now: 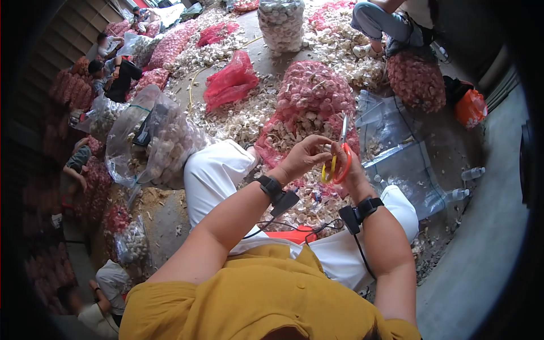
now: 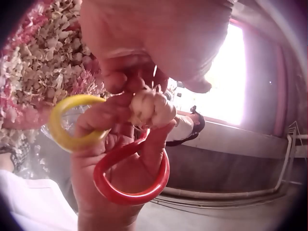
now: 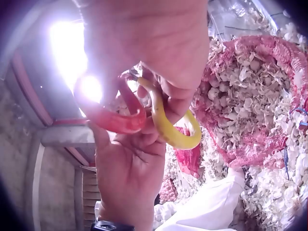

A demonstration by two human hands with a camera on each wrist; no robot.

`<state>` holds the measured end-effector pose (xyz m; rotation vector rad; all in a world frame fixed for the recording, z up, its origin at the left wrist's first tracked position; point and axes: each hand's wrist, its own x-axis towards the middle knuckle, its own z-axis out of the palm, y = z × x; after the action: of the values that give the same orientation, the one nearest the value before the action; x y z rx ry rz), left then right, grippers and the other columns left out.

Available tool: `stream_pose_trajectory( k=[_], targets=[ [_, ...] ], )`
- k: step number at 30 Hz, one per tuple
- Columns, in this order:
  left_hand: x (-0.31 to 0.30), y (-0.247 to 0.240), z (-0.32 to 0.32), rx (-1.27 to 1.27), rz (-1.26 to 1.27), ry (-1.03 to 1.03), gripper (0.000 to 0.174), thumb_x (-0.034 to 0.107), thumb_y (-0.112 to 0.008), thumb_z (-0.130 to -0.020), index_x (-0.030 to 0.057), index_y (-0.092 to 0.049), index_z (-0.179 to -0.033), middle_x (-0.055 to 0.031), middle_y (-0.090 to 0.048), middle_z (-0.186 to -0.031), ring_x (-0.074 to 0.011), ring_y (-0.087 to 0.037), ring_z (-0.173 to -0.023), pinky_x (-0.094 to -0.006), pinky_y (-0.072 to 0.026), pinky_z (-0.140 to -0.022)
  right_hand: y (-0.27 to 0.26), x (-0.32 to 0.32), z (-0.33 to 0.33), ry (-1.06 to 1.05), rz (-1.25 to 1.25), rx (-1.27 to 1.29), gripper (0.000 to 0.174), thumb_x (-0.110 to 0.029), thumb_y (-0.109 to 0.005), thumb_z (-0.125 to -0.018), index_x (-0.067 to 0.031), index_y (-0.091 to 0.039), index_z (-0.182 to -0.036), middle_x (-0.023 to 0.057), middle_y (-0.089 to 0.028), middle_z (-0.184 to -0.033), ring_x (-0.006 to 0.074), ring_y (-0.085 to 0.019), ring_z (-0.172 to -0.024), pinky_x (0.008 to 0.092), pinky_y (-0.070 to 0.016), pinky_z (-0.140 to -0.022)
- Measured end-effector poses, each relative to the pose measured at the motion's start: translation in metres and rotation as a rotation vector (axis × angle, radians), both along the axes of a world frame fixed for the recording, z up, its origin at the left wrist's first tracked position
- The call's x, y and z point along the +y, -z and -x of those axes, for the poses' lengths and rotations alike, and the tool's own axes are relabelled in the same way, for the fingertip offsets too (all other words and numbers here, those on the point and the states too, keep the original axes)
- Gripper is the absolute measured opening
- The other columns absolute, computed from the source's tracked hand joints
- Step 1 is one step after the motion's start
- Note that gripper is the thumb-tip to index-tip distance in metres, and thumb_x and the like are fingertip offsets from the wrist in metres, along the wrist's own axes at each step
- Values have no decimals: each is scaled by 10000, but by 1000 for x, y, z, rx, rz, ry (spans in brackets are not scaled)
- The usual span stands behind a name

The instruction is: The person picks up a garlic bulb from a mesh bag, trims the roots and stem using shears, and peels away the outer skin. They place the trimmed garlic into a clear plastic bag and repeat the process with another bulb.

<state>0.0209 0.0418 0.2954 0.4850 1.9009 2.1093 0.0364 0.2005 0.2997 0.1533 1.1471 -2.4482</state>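
Observation:
A pair of scissors [image 1: 344, 136] with one red and one yellow handle loop is in my right hand [image 1: 352, 174], its blades pointing up and away. A pale garlic bulb [image 2: 153, 108] sits between both hands, in front of the right thumb and fingers in the left wrist view. My left hand [image 1: 306, 157] has its fingers bent in, pinching at the top of the bulb. In the right wrist view the left palm [image 3: 130, 168] faces up below the scissor handles, and the bulb is mostly hidden.
Ahead lies an open pink mesh bag [image 1: 317, 85] of garlic amid loose skins. A clear plastic bag [image 1: 164, 136] of bulbs stands left. Plastic sheets [image 1: 405, 175] and bottles [image 1: 458, 194] lie right. Other people sit around among mesh sacks [image 1: 416, 79].

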Motion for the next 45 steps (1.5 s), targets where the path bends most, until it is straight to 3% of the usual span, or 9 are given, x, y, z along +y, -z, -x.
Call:
stream_pose_trajectory(
  k=[5,8,11,13,19,29,34,41,45],
  targets=[
    [-1,-18,-3,-296,-65,-47,226,178,-560,-915,16,-587,-1070,-3,-614,-930,-61,-562,-746,-203,-467,-652,2,-1,2,39,-116,47,310,-357,-618,-862,-58,-553,-915,43,-580,-734,136,-540,-605,264,-426,-535],
    [-2,-17,0,-319,-178,-62,216,191,-544,-924,31,-602,-1056,22,-606,-814,-20,-476,-607,-169,-383,-519,6,0,3,24,-118,71,307,-355,-608,-870,-57,-547,-910,43,-578,-731,136,-540,-602,262,-428,-533],
    [-5,-8,4,-272,21,-133,217,206,-533,-930,40,-602,-1052,19,-605,-844,-30,-492,-627,-174,-396,-537,12,1,4,18,-121,57,304,-353,-594,-880,-57,-538,-914,42,-579,-732,135,-542,-602,262,-429,-531],
    [-1,-10,2,-301,-227,-93,191,184,-551,-919,42,-602,-1036,4,-615,-896,-46,-542,-707,-191,-447,-612,8,2,6,17,-110,52,304,-355,-588,-884,-59,-532,-919,41,-579,-731,134,-544,-604,261,-429,-531],
    [1,-8,3,-276,-267,-96,157,138,-583,-894,43,-597,-1018,-27,-628,-947,-98,-599,-848,-245,-496,-778,17,-1,9,46,-70,43,264,-297,-638,-859,-84,-520,-961,28,-579,-755,124,-556,-623,260,-449,-551],
    [3,-6,8,-382,-340,-154,155,163,-572,-903,20,-589,-960,-41,-621,-886,-101,-591,-772,-244,-500,-704,5,1,5,61,-24,162,265,-150,-694,-812,-80,-519,-999,23,-596,-794,118,-581,-657,253,-475,-586],
    [4,-3,3,-350,-183,-319,170,161,-575,-903,21,-567,-998,-10,-587,-830,-53,-502,-636,-202,-405,-552,1,-1,6,51,6,153,263,-152,-695,-811,-77,-518,-992,36,-611,-791,125,-591,-653,259,-479,-589],
    [-2,-12,1,-330,-241,-213,206,151,-574,-903,36,-537,-1069,17,-557,-803,-44,-493,-633,-191,-407,-563,6,2,8,124,-32,66,285,-183,-707,-803,-92,-511,-989,33,-611,-790,114,-582,-646,240,-454,-567],
    [6,-9,-1,-102,87,-252,177,168,-590,-897,33,-569,-1010,23,-557,-766,-31,-490,-640,-184,-410,-565,12,4,6,110,-204,107,308,-207,-723,-791,-96,-509,-984,23,-602,-777,100,-571,-639,232,-438,-556]
  ],
)
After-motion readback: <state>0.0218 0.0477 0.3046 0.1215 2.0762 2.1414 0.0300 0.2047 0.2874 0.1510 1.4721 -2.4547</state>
